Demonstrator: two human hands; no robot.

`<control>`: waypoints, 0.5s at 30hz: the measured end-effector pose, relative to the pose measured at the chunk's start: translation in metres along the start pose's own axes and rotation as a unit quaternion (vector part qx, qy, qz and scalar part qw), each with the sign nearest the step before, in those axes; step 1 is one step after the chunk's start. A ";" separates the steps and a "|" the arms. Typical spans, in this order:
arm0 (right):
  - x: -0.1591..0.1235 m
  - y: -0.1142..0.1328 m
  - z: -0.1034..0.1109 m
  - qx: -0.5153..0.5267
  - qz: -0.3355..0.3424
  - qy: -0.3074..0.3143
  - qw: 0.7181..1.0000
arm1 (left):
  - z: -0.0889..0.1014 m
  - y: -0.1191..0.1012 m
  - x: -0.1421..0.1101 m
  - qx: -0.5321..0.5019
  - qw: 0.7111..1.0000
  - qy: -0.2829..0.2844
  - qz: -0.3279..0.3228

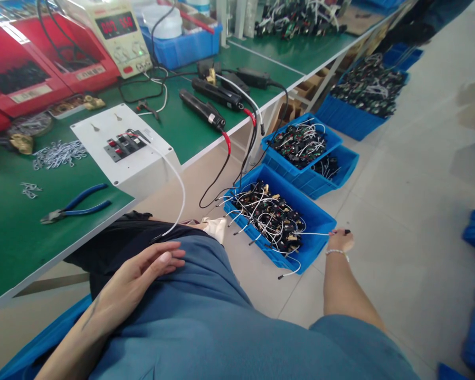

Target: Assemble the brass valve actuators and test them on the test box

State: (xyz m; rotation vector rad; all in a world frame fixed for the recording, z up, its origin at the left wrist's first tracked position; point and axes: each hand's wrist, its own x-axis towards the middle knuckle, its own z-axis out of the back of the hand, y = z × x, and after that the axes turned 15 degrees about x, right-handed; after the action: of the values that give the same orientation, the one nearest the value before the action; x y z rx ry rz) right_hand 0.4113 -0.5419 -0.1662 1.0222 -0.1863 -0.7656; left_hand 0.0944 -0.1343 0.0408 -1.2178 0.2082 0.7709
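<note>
Pinching the end of a thin white cable [314, 233] with a dark tip, the right hand [341, 240] of a person in a blue shirt [206, 322] stretched out beyond an open blue plastic bin [319, 219] at the center right of the frame. The right grip was closed on the cable, which ran taut over the rim from a tangle of black parts with white leads [275, 219], some of them showing brass-colored pieces. Several loose leads hung over the side of the bin, which sat near a green-topped bench [16, 227].

The left hand [142, 269] lay across the person's lap at the lower left, its grip open and the fingers loosely extended. Near its fingertips ended a second white cable [182, 195], which curved down from a white box with a black fixture [144, 171] at the bench's edge. Blue-handled metal pliers [79, 208] lay to the box's left, below a pile of small silvery clips [59, 154]. Black cylindrical tools with cords [201, 109] lay beyond the box, while a beige power supply with red digits [138, 50] stood behind, beside red plastic bins [31, 50]. More filled blue bins [320, 182] stood toward the upper right.
</note>
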 end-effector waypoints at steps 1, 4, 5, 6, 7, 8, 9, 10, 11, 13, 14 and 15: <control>-0.002 0.000 0.000 -0.005 -0.013 -0.012 1.000 | 0.000 0.000 0.000 0.003 1.000 0.001 0.000; -0.010 -0.003 -0.001 -0.016 -0.039 -0.018 0.999 | 0.000 0.000 0.000 0.005 1.000 0.001 -0.001; -0.013 -0.004 -0.002 -0.019 -0.047 -0.011 0.999 | 0.000 0.000 0.000 0.001 1.000 0.002 -0.003; -0.015 -0.005 -0.002 -0.023 -0.056 0.000 0.998 | -0.001 0.000 0.000 -0.003 1.000 0.002 -0.006; -0.017 -0.007 -0.003 -0.026 -0.064 0.017 0.997 | -0.001 0.001 0.000 -0.006 1.000 0.002 -0.008; -0.019 -0.008 -0.004 -0.029 -0.071 0.037 0.996 | -0.001 0.001 0.001 -0.010 1.000 0.002 -0.011; -0.021 -0.010 -0.004 -0.032 -0.077 0.058 0.995 | -0.001 0.002 0.001 -0.012 1.000 0.002 -0.012; -0.024 -0.011 -0.005 -0.036 -0.081 0.078 0.993 | 0.000 0.003 0.002 -0.013 1.000 0.002 -0.013; -0.026 -0.012 -0.006 -0.041 -0.082 0.095 0.991 | 0.000 0.004 0.003 -0.012 1.000 0.007 -0.014; -0.033 -0.012 -0.006 -0.052 -0.072 0.124 0.988 | 0.001 0.005 0.005 -0.009 0.999 0.025 -0.020; -0.036 -0.011 -0.006 -0.057 -0.059 0.137 0.987 | 0.001 0.006 0.006 -0.006 0.999 0.033 -0.024; -0.039 -0.008 -0.005 -0.061 -0.036 0.150 0.986 | 0.001 0.006 0.007 -0.003 0.999 0.039 -0.028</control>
State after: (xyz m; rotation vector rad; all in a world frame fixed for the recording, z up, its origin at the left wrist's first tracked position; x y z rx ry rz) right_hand 0.3813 -0.5155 -0.1680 1.0178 0.1561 -0.6702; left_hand 0.0958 -0.1299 0.0330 -1.2562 0.2347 0.6773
